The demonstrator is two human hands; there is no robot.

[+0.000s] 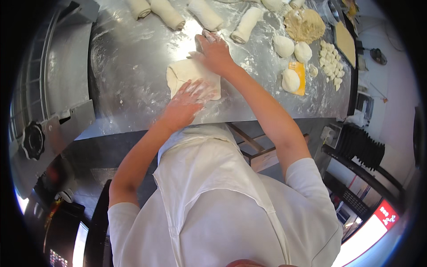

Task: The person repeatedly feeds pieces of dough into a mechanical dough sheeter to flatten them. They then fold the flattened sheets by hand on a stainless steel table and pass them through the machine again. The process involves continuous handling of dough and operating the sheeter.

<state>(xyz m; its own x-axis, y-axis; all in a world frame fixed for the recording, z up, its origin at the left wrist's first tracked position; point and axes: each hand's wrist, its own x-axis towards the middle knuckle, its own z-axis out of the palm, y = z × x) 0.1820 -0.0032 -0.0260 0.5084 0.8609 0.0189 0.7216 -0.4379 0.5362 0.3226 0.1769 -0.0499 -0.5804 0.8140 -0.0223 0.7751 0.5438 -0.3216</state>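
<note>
A folded, flattened piece of pale dough [180, 73] lies on the floured metal worktable [133, 82] in front of me. My left hand [187, 100] rests on its near part, floury fingers stretched out. Just past the dough's far edge is my right hand [214, 53], thumb apart from the fingers, with nothing visible in it. The right fingertips come close to the near end of a rolled dough log [207, 17]; whether they touch it I cannot tell.
More dough rolls [247, 24] lie along the far side. To the right are dough balls [283, 46], a large rough dough mass [304, 26], small dough pieces [330, 64] and an orange scraper [299, 71] under another ball. A metal machine with a black knob [33, 140] stands left.
</note>
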